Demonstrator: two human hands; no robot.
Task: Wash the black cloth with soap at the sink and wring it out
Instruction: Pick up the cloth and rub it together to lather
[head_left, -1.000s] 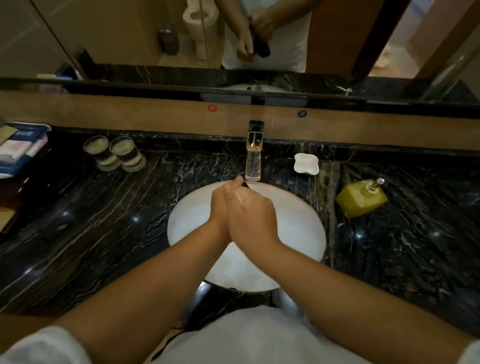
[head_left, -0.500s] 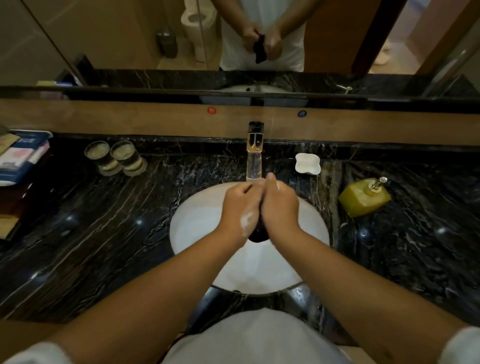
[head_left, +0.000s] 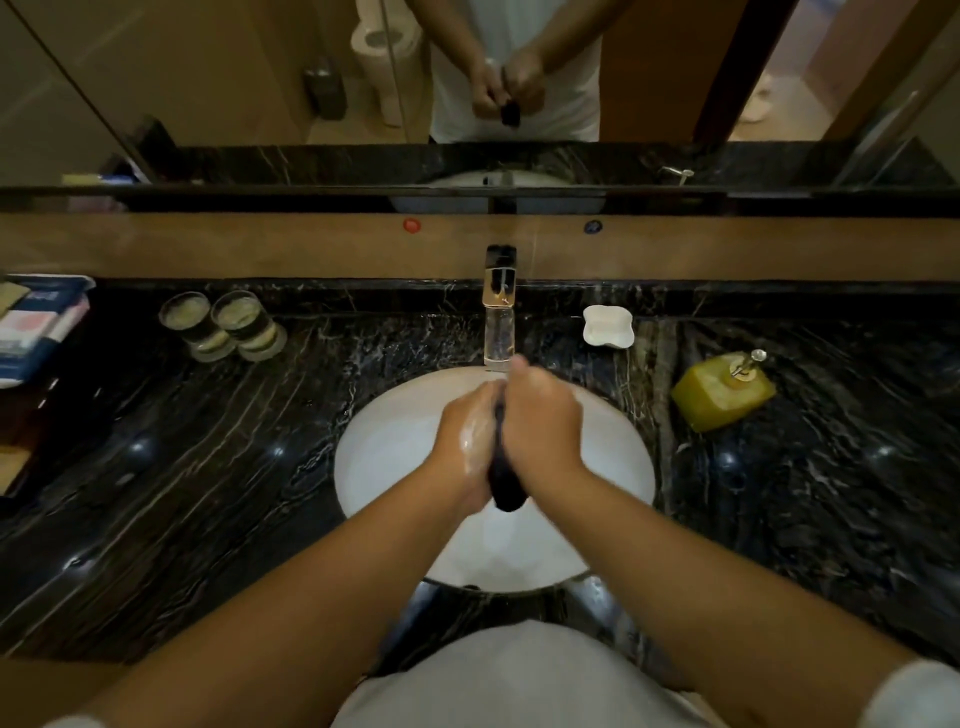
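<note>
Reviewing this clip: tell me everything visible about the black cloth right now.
The black cloth is bunched into a narrow, dark roll, sandwiched upright between the left hand and right hand over the white sink, just in front of the faucet. Only a thin edge shows between the palms; its rounded lower end hangs out below them. It looks soft; white suds sit on the left hand beside it. The mirror also shows it between the hands.

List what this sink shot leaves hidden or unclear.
- Black cloth: mostly hidden between the left hand and right hand; only its lower end shows.
- Tap: whether water runs cannot be told; the hands cover its spout.
- Packets: cut off by the left edge, print too small.
</note>
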